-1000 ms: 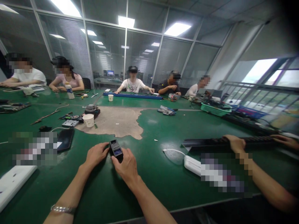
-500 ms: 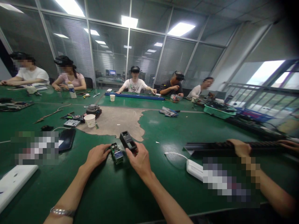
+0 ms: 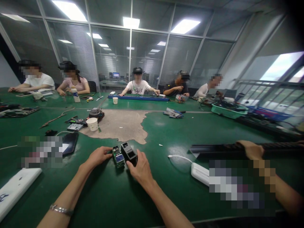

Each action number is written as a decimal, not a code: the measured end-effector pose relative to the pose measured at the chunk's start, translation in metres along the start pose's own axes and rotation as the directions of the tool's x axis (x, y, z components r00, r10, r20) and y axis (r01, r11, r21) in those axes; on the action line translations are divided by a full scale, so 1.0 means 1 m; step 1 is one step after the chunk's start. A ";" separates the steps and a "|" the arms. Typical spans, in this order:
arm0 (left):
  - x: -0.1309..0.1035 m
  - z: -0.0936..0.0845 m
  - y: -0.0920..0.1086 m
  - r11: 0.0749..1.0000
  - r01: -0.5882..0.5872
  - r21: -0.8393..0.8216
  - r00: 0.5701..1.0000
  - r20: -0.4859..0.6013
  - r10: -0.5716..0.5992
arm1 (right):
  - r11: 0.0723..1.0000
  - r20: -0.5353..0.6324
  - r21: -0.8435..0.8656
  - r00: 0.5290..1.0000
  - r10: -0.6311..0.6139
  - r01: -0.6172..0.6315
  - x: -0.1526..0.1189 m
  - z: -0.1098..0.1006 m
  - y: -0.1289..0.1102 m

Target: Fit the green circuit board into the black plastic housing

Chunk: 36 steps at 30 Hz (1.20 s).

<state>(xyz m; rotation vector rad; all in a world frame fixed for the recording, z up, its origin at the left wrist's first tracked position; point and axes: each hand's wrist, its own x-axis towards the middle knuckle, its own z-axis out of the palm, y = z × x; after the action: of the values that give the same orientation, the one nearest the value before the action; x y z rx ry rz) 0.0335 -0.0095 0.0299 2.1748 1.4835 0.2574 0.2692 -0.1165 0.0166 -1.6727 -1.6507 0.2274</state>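
Note:
A small green circuit board module (image 3: 118,156) with a bluish screen lies on the green table (image 3: 152,196) in front of me. My left hand (image 3: 101,155) touches its left edge with the fingertips. Just right of the module is a black plastic housing (image 3: 128,152) with openings in its top. My right hand (image 3: 140,166) grips this housing by its right side and near end, thumb in front and fingers around the far side. Housing and module sit side by side, very close together.
A paper cup (image 3: 92,124) and electronic parts (image 3: 75,126) lie ahead to the left. A phone (image 3: 71,142) and white case (image 3: 20,190) are at left. At right are a white power bank (image 3: 199,173), a black rail (image 3: 213,150) and another person's hand (image 3: 251,150).
My right hand has lowered the black housing toward the table, beside the module. My left hand stays at the module. The view has shifted slightly.

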 end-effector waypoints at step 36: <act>0.004 0.004 -0.025 0.978 -0.144 -0.150 0.989 0.014 0.148 | 0.999 -0.040 -0.025 0.999 -0.029 0.028 0.002 0.017 -0.065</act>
<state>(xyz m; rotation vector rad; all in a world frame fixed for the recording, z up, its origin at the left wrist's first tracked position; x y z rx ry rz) 0.0162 0.0005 0.0133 2.1604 1.2505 0.3780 0.2088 -0.1164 0.0457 -1.6606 -1.6523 0.1588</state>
